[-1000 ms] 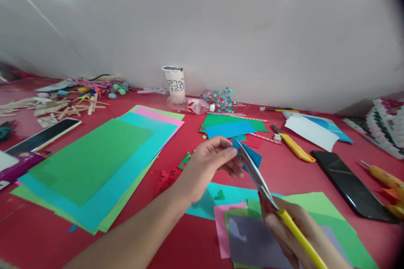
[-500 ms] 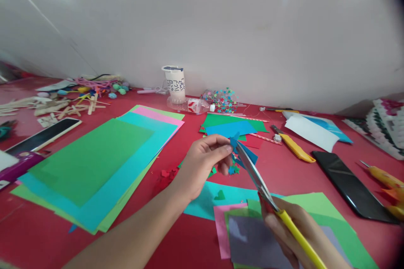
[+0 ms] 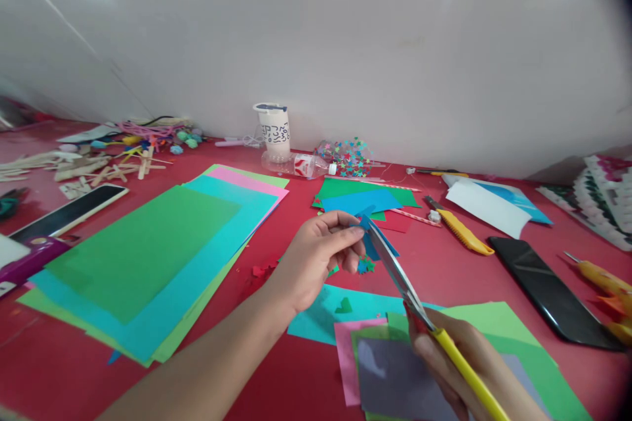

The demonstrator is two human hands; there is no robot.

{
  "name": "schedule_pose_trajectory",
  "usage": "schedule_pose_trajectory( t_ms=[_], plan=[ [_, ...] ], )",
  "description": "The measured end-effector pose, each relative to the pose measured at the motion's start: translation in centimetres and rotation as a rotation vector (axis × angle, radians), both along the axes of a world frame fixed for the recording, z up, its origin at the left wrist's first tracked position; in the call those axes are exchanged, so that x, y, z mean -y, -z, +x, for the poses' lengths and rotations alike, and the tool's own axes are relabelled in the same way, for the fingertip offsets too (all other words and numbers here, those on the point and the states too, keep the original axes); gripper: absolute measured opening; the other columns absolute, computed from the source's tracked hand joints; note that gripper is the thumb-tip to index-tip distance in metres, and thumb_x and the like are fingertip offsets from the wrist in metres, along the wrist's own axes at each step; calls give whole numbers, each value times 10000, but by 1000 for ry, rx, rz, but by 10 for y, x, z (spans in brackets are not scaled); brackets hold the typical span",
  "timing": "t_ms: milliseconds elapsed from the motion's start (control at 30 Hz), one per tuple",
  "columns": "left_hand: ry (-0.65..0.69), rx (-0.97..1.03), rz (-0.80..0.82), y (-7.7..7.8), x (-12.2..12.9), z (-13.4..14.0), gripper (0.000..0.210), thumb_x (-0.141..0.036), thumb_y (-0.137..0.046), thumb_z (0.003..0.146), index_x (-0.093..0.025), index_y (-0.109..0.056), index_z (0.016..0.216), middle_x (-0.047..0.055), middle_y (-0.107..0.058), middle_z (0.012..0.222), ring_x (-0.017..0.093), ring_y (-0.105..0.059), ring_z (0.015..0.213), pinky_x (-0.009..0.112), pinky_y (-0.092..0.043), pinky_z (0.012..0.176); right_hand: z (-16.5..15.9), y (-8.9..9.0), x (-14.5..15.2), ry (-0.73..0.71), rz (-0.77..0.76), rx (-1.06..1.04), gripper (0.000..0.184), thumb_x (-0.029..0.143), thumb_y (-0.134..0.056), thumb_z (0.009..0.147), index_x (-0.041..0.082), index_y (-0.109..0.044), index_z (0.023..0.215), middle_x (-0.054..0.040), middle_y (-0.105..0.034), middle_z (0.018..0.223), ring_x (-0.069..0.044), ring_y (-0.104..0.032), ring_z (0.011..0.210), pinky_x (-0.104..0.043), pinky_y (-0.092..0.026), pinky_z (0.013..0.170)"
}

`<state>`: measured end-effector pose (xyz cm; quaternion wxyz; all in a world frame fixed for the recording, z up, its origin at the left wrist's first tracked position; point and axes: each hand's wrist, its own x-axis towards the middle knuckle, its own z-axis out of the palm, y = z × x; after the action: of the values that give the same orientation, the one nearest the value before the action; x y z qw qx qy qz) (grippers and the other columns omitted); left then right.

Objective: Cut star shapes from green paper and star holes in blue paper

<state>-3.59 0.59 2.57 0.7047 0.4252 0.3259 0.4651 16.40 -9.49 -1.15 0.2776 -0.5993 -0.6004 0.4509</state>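
Observation:
Between the thumb and fingers of my left hand [image 3: 320, 253] is a small piece of blue paper [image 3: 379, 245]. My right hand [image 3: 457, 355] is wrapped round the yellow handles of a pair of scissors [image 3: 399, 276], whose blades point up and left and meet the blue paper near my left fingertips. Below my hands lie a turquoise sheet [image 3: 311, 319] with a green paper heart [image 3: 344, 306] on it, and a grey sheet [image 3: 390, 375] over pink and green ones. Red paper scraps [image 3: 259, 273] are partly hidden behind my left wrist.
Stacked coloured sheets [image 3: 148, 243] lie on the left, near a phone [image 3: 74, 210] and wooden sticks [image 3: 99, 168]. A plastic bottle [image 3: 303, 165] and white cup [image 3: 274, 128] stand by the partition. On the right are a yellow utility knife [image 3: 461, 230] and black phone [image 3: 548, 289].
The blue paper has turned slightly at the scissor tips, and its loose end sits a little further left. Both hands stay almost in place.

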Motion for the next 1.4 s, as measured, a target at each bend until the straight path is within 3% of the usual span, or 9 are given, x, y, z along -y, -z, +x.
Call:
schedule_pose_trajectory(
  t_ms=[100, 233, 367, 633, 1000, 1267, 1400],
  plan=[
    [-7, 9, -22, 0, -1, -1, 95, -197, -674, 813, -151, -594, 789, -35, -630, 605, 22, -515, 432, 127, -375, 424, 0, 1, 0, -5, -3, -9, 509, 713, -501, 845, 227, -549, 702, 95, -386, 420, -112, -337, 380, -232, -281, 395],
    [-59, -110, 88, -4, 1, -1, 78, -218, -652, 828, -159, -602, 816, -36, -633, 595, 39, -527, 425, 148, -399, 432, -1, -1, 2, 30, -3, -11, 579, 791, -445, 807, 230, -540, 700, 85, -401, 443, -117, -367, 387, -232, -322, 405],
    [-29, -168, 146, -8, 0, -4, 53, -205, -622, 837, -169, -593, 812, -48, -630, 580, 50, -542, 398, 165, -412, 425, 0, -7, 1, 6, -16, -19, 612, 821, -447, 776, 224, -533, 672, 83, -408, 437, -110, -379, 384, -227, -326, 404],
    [83, -206, 108, -10, -5, -12, 59, -174, -608, 833, -158, -603, 776, -48, -641, 569, 38, -540, 392, 139, -380, 391, 3, -21, -4, -43, -158, -95, 617, 835, -483, 738, 222, -512, 679, 75, -425, 488, -100, -369, 399, -222, -299, 394],
    [116, -229, 70, -9, -8, -17, 50, -192, -652, 807, -158, -626, 781, -35, -656, 550, 47, -548, 385, 135, -362, 375, 5, -25, -3, -55, -89, 2, 677, 872, -427, 722, 211, -575, 701, 68, -422, 524, -110, -329, 433, -245, -297, 422],
    [121, -221, 57, -10, -8, -16, 85, -205, -658, 807, -148, -625, 752, -31, -657, 551, 41, -542, 376, 135, -374, 379, 8, -21, -5, -113, -115, 10, 655, 880, -387, 729, 230, -455, 692, 80, -386, 591, -105, -314, 457, -269, -288, 479],
    [100, -247, 76, -10, -8, -16, 66, -196, -656, 806, -153, -630, 764, -32, -660, 554, 49, -565, 392, 131, -374, 378, 9, -22, -5, -145, -147, 22, 675, 881, -372, 735, 217, -490, 756, 79, -383, 603, -103, -289, 458, -261, -280, 452]
  ],
)
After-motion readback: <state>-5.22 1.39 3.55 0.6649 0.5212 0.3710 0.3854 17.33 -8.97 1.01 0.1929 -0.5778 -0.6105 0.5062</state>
